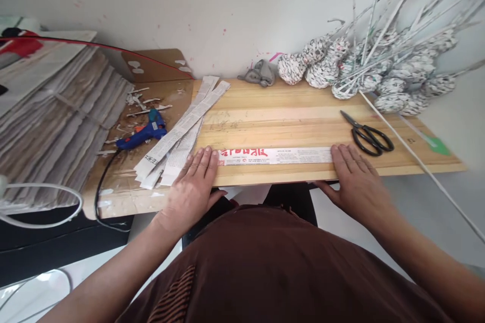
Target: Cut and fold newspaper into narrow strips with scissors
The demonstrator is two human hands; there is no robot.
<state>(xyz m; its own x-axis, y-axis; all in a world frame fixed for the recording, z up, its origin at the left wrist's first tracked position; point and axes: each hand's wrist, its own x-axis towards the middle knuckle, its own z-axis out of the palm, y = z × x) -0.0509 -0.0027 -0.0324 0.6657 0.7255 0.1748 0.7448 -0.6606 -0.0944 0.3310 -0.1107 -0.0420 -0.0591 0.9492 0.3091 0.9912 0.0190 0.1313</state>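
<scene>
A printed newspaper strip (280,156) with red characters lies flat along the front edge of the wooden board (265,116). My left hand (195,181) rests on its left end, fingers flat and the thumb below the board's edge. At the right end, the fingers of my right hand (356,176) lie flat on the strip, thumb at the edge. Both hands are open. More paper strips (185,131) are piled loosely just beyond my left hand. Black-handled scissors (369,136) lie on the board beyond my right hand.
A blue glue gun (142,133) and paper scraps sit on cardboard (125,184) at left, beside a tall newspaper stack (56,121). Woven paper balls (409,70) with long sticks fill the back right. A grey cloth (261,73) lies by the wall. A thin rod (420,164) slants across the right.
</scene>
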